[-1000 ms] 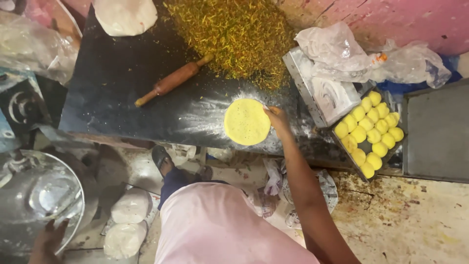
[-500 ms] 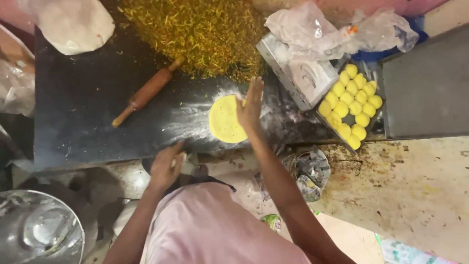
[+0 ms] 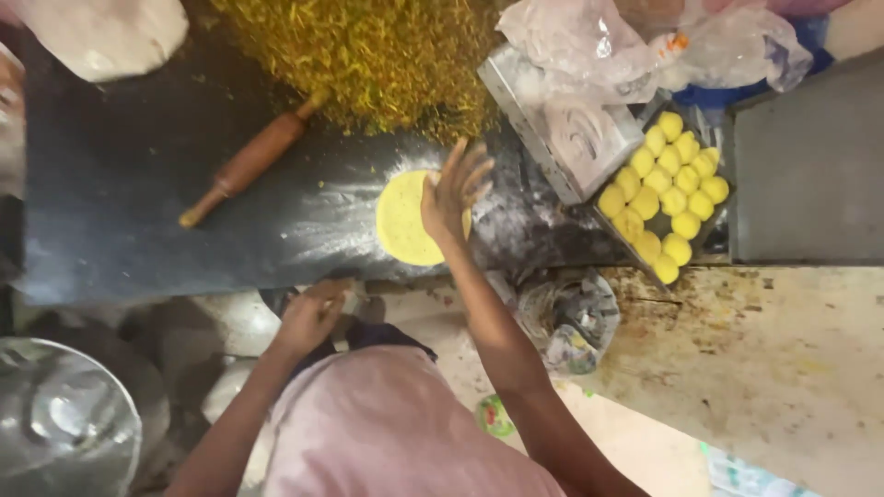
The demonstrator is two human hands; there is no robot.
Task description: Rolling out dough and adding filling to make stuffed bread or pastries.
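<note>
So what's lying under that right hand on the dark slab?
A flat yellow dough round lies on the floured dark slab under the right hand. The round's right part is hidden by the hand.
</note>
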